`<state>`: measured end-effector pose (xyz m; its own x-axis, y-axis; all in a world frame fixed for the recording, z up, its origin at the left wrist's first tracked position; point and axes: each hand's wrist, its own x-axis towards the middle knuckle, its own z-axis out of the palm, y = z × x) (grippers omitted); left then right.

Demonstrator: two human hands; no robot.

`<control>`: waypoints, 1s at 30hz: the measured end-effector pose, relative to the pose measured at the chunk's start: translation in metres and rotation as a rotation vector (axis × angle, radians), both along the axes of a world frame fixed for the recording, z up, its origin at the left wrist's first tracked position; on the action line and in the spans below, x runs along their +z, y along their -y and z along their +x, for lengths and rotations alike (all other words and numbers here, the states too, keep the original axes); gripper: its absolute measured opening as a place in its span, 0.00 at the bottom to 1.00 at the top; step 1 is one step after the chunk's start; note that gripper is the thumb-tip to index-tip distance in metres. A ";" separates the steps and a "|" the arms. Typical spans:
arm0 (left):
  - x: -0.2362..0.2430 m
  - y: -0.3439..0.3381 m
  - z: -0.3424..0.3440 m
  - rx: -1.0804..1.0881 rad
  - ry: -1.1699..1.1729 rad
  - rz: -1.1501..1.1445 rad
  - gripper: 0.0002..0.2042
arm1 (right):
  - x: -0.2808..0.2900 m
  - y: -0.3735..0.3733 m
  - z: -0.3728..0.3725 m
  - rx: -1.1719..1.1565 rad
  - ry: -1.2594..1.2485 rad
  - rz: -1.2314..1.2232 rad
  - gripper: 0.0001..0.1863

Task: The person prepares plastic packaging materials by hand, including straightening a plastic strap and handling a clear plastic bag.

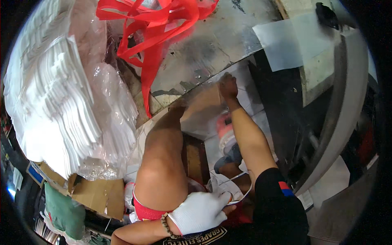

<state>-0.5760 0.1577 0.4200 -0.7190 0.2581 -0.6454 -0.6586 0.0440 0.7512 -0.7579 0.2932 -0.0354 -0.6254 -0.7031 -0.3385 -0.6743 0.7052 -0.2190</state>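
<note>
My left hand (200, 214), in a white glove with some bare fingertips and a beaded bracelet at its wrist, rests beside my bent left knee. Its fingers pinch a thin white cord (247, 188) that loops up to the right. My right arm is stretched forward. The bare right hand (228, 85) is curled closed by the near edge of the worktable (204, 53); anything inside it is hidden. Just left of that hand is a blurred brown cardboard-like piece (202, 108). Below it stands a red and white container (226, 132).
Stacks of white folded sheets (61, 106) in clear plastic fill the left. Red fabric strips (159, 24) hang over the table edge. An opened cardboard box (100, 196) and green bundle (63, 210) lie lower left. A curved grey machine part (341, 102) rises at right.
</note>
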 end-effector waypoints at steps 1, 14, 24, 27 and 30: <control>-0.001 0.002 -0.002 -0.008 0.019 0.037 0.12 | -0.005 -0.003 0.003 0.073 -0.095 0.021 0.13; 0.011 0.004 0.004 0.069 -0.134 -0.033 0.15 | 0.173 -0.006 -0.043 -0.316 0.321 -0.394 0.14; 0.006 -0.026 0.043 0.001 -0.232 0.034 0.16 | 0.622 0.038 -0.016 -0.139 0.547 -0.772 0.07; 0.026 -0.030 0.049 0.065 -0.203 -0.032 0.16 | 0.709 0.002 -0.009 -0.097 0.443 -0.990 0.07; 0.029 -0.029 0.060 0.227 -0.335 -0.260 0.16 | 0.759 -0.015 0.030 -0.240 0.293 -1.235 0.05</control>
<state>-0.5158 0.1863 0.4486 -0.9177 -0.0685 -0.3912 -0.3971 0.1413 0.9068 -0.7279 0.3085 0.7241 -0.7924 -0.5276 0.3061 -0.3760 0.0273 -0.9262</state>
